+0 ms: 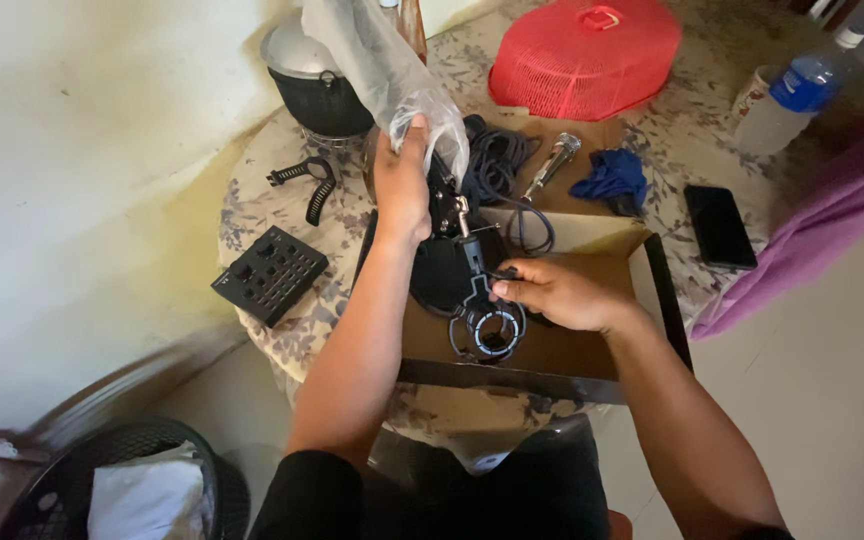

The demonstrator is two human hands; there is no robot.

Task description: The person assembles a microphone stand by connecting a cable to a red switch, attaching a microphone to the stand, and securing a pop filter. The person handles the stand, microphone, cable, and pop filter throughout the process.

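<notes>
A: Nearest, what does the right hand (562, 293) hold?

B: Its fingers pinch the black microphone mount (480, 322) over the open cardboard box (592, 262), seemingly to steady it.

A: And the left hand (402, 185)?

B: Closed on the clear plastic bag (382, 60) at the mount's upper end, gripping the wrapping there.

A: Beyond?

B: A black audio mixer (270, 273) at left, a coiled cable (497, 160), a silver microphone (553, 163), a phone (719, 226), and a red mesh cover (585, 55) farthest.

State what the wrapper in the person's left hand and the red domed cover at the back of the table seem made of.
Wrapper: thin clear plastic film, glossy and crinkled, pinched by the left hand. Red domed cover: probably moulded plastic, a fine open mesh with uniform colour.
</notes>
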